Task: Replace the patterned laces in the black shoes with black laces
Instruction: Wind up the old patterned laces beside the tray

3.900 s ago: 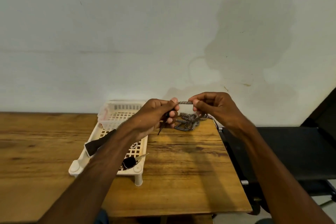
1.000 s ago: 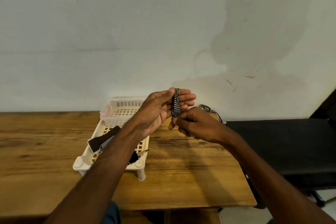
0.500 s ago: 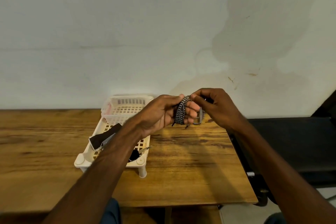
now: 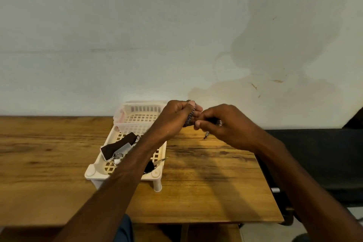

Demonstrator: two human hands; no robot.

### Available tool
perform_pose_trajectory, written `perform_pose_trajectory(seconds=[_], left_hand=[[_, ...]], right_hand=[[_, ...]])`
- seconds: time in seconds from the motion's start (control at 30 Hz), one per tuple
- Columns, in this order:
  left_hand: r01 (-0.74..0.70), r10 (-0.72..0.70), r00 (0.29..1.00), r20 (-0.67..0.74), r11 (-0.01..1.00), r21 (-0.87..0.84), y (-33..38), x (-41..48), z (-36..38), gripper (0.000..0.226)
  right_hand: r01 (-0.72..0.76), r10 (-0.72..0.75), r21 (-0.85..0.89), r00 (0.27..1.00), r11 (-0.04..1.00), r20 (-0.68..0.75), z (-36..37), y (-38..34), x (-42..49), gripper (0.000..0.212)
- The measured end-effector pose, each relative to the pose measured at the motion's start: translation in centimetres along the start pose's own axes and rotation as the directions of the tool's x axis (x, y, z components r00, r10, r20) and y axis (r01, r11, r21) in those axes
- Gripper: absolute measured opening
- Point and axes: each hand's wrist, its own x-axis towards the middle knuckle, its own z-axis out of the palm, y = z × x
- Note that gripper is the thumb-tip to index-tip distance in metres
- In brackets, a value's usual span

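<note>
- The left hand [image 4: 175, 117] has its grip closed on a patterned lace [image 4: 189, 117]: the fingers curl round a small bundle of it, and the thumb presses on top.
- The lace is a woven cord in black-and-white zigzag. It runs in tight loops across the left fingers, above the far edge of the worktop.
- The right hand [image 4: 225, 126] is just beside the left, almost touching it. Its grip is closed on the same lace, with a short piece showing between the curled fingers.
- One thin end of the lace hangs loose under the right hand, clear of the wood.
- The worktop [image 4: 39, 163] is brown wood with dark grain streaks and a flat, square-cut edge.
- A white plastic tray [image 4: 145, 108] with lattice walls and short round legs stands on it, under the left forearm.
- In the tray lie a flat dark brown tag [image 4: 117, 146] with a white border, a metal ring, and a black key fob [image 4: 149, 166] with a metal blade.
- Behind is a pale wall [image 4: 117, 25] with a large dull stain.
</note>
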Motion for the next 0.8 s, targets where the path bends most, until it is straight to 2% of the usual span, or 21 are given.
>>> perform_pose_trajectory(seconds=[0.07, 0.17, 0.23, 0.3, 0.4, 0.6, 0.7, 0.8], left_hand=[[0.015, -0.02, 0.996, 0.081, 0.998, 0.056, -0.2, -0.1, 0.1, 0.044], [0.046, -0.05, 0.98, 0.19, 0.999, 0.027, 0.1, -0.3, 0.3, 0.055], [0.043, -0.049, 0.983, 0.177, 0.998, 0.036, 0.3, -0.4, 0.4, 0.061], [0.029, -0.037, 0.99, 0.138, 0.998, 0.06, 0.5, -0.4, 0.5, 0.064], [0.004, -0.008, 0.998, 0.064, 0.998, 0.059, 0.5, -0.6, 0.7, 0.061], [0.025, -0.025, 0.999, -0.048, 1.0, 0.006, 0.3, -0.2, 0.3, 0.055], [0.033, -0.026, 0.994, -0.103, 0.998, 0.06, 0.5, 0.1, 0.0, 0.054], [0.016, 0.021, 0.977, -0.21, 0.985, 0.174, 0.8, 0.0, -0.1, 0.055]], right_hand=[[0.045, -0.048, -0.029, 0.992, 0.999, -0.116, -0.5, 0.7, 0.1, 0.011], [0.091, -0.09, -0.01, 0.967, 0.996, -0.238, -0.8, 1.7, 0.2, 0.016], [0.09, -0.079, 0.024, 0.951, 0.996, -0.3, -0.8, 2.2, 0.2, 0.018], [0.038, -0.007, 0.085, 0.941, 0.996, -0.338, -0.8, 2.5, 0.3, 0.016], [-0.019, 0.078, 0.216, 0.96, 0.976, -0.269, -0.1, 2.4, 0.5, 0.017], [0.01, 0.04, 0.273, 0.983, 0.962, -0.179, 2.8, 0.9, 1.4, 0.028], [-0.039, 0.069, 0.369, 0.995, 0.929, -0.07, 3.3, 0.4, 1.9, 0.03], [-0.107, 0.079, 0.544, 0.994, 0.832, 0.075, 3.3, -0.4, 2.2, 0.031]])
